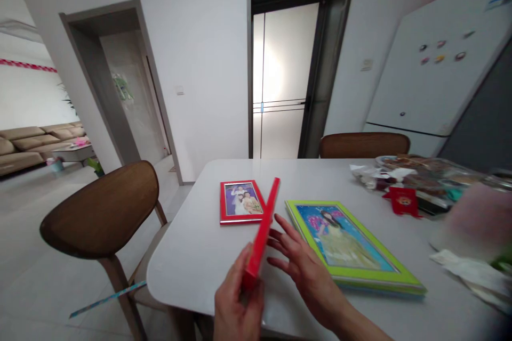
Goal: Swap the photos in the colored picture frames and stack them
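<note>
My left hand (239, 298) grips the near end of a red picture frame (264, 229), which is tilted up and seen almost edge-on, so its face is hidden. Close to the frame's right side, my right hand (298, 261) has its fingers spread; whether the fingertips touch it I cannot tell. Behind the held frame, a second red picture frame (222, 208) with a photo of people in it lies on the white table (192, 245). A larger lime-green picture frame (380, 277), showing a person in a yellow dress, lies to the right of my right hand.
At the table's right side are a red packet (403, 201), plastic-wrapped items (444, 173), a pinkish container (472, 221) and crumpled tissue (468, 272). One brown chair (104, 208) stands at the left, another (364, 145) at the far side. A white fridge (432, 85) stands behind.
</note>
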Tool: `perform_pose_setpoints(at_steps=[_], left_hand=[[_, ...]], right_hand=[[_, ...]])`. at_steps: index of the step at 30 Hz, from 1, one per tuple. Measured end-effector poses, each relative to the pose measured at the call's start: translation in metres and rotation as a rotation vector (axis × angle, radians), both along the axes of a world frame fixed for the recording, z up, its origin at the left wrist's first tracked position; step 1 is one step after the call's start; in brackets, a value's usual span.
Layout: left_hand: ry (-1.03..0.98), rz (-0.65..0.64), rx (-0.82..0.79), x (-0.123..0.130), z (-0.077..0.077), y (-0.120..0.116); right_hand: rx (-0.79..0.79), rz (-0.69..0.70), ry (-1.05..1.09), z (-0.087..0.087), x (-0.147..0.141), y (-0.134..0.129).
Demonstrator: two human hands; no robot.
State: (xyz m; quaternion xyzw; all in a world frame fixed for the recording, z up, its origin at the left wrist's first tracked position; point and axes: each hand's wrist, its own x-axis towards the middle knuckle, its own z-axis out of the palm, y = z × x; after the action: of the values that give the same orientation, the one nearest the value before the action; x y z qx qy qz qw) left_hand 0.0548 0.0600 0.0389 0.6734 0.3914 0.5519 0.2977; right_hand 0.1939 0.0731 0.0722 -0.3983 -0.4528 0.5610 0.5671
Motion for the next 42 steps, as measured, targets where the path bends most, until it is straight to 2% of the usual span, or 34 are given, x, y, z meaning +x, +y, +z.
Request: perform_pose_setpoints(at_steps=[2, 5, 7, 10, 13, 16, 17, 19, 22, 27, 34, 39, 42], left_hand=[[0.281, -0.06, 0.324, -0.001, -0.002, -0.008], [0.603, -0.068, 0.648, 0.001, -0.013, -0.015], [0.756, -0.034, 0.735, 0.006, -0.024, -0.016], [0.869, -0.002, 0.776, 0.013, -0.038, -0.017], [0.89, -0.102, 0.682, 0.013, -0.042, -0.015], [0.933, -0.197, 0.403, 0.002, -0.038, -0.01], [0.947, -0.177, 0.291, -0.004, -0.036, -0.007], [0.948, -0.055, 0.081, -0.016, -0.035, 0.001], [0.866, 0.134, -0.121, -0.032, -0.04, 0.015], [0.746, 0.16, -0.18, -0.039, -0.052, 0.026], [0.715, 0.157, -0.192, -0.037, -0.055, 0.028], [0.594, 0.163, -0.191, -0.038, -0.059, 0.028], [0.517, 0.165, -0.204, -0.038, -0.06, 0.027]], right_hand=[[-0.102, 0.042, 0.209, 0.003, 0.007, -0.009], [-0.222, 0.065, 0.234, 0.001, 0.017, -0.02], [-0.243, 0.067, 0.149, -0.006, 0.023, -0.02], [-0.199, 0.095, -0.025, -0.023, 0.029, -0.013], [-0.127, 0.022, -0.347, -0.043, 0.033, -0.002], [-0.034, -0.03, -0.695, -0.055, 0.037, 0.002], [-0.013, -0.034, -0.788, -0.057, 0.039, 0.003], [0.029, -0.037, -0.943, -0.056, 0.041, 0.003], [0.087, -0.028, -1.172, -0.052, 0.042, 0.004], [0.139, -0.029, -1.383, -0.053, 0.035, 0.015], [0.114, -0.029, -1.542, -0.06, 0.026, 0.026], [0.131, -0.05, -1.664, -0.049, 0.022, 0.026], [0.245, -0.078, -1.672, -0.04, 0.008, 0.025]])
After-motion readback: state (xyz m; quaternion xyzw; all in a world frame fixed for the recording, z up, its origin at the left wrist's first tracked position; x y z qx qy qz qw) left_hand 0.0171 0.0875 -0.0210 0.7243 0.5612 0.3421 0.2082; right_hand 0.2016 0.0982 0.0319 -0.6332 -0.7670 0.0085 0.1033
